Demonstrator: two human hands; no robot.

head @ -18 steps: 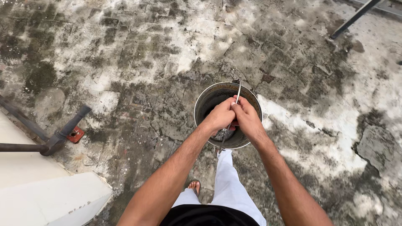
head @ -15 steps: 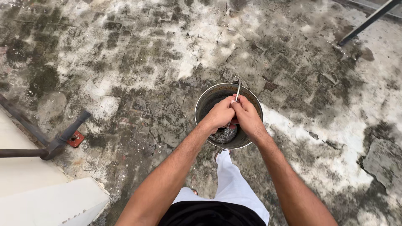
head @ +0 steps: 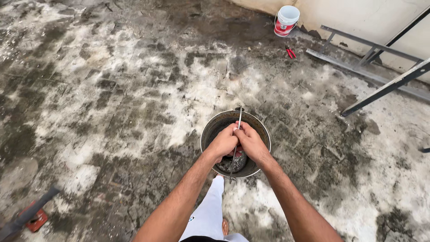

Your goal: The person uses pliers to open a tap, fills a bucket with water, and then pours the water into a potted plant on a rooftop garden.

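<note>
A dark, dirty metal bucket (head: 216, 124) hangs in front of me above a stained brick floor. Its thin wire handle (head: 239, 117) runs up across the mouth. My left hand (head: 222, 142) and my right hand (head: 250, 141) are both closed around that handle, knuckles touching, over the middle of the bucket. Grey gritty material (head: 235, 163) lies in the bottom, and something red shows just under my fingers. My leg in white trousers (head: 208, 210) and a sandalled foot (head: 225, 226) are below the bucket.
A white and red plastic bucket (head: 285, 20) stands by the far wall, with red-handled pliers (head: 290, 52) on the floor near it. A grey metal frame (head: 380, 71) leans at the right. A dark pipe on a red base (head: 27, 217) is at the lower left.
The view has tilted up and moved forward, bringing the far wall, plastic bucket and pliers into sight. The pipe has slid to the lower left. Both hands keep the same hold.
</note>
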